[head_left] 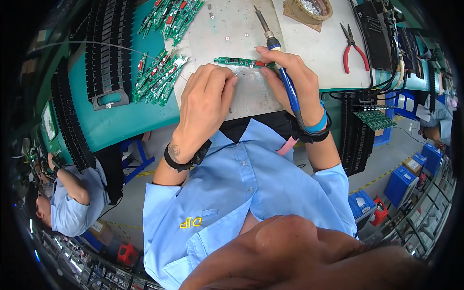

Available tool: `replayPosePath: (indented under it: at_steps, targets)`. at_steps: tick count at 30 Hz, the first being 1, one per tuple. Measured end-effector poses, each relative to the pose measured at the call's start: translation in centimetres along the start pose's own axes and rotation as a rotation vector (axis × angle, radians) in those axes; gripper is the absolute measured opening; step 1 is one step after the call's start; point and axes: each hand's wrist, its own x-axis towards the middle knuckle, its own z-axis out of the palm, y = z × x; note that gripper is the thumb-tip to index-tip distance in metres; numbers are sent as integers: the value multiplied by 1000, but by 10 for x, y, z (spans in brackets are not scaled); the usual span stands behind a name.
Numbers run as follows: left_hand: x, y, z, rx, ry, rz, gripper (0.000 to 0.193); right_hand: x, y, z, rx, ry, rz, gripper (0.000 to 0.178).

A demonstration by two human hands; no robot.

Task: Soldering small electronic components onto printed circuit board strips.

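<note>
My right hand [300, 77] is closed around a soldering iron [289, 88] with a blue handle, its metal tip pointing up and away from me. The thumb and forefinger of that hand also grip the right end of a narrow green circuit board [241, 62], which carries a small dark display and a red part. My left hand [205, 92] is closed in a pinch just below the board's left end. A thin solder wire [123, 47] runs in from the left to this hand; its end between the fingers is hidden.
Two piles of similar boards [162, 79] lie left of the metal work plate [217, 29]. Black slotted racks [108, 43] stand farther left. Red-handled pliers [355, 54] and a round container of solder bits [313, 10] are at right. A co-worker [77, 198] sits at left.
</note>
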Motion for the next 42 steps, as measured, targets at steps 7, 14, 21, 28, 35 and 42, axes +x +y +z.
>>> replayPosePath:
  at_steps: [7, 14, 21, 28, 35, 42]
  targets:
    - [7, 4, 7, 61, 40, 116, 22, 3, 0, -4, -34, -67, 40, 50]
    - [6, -1, 18, 46, 86, 165, 25, 2, 3, -4, -45, -51, 2, 45]
    - [3, -4, 25, -21, 85, 169, 24, -5, -4, -9, -12, -43, 60, 36]
    - [1, -4, 26, -32, 98, 153, 23, -28, -39, -54, 168, -6, 98, 32]
    - [0, -6, 30, -34, 126, 158, 21, -32, -62, -60, 132, -23, 264, 24]
    - [0, -6, 30, -46, 138, 160, 20, -29, -61, -58, 51, -98, 312, 22]
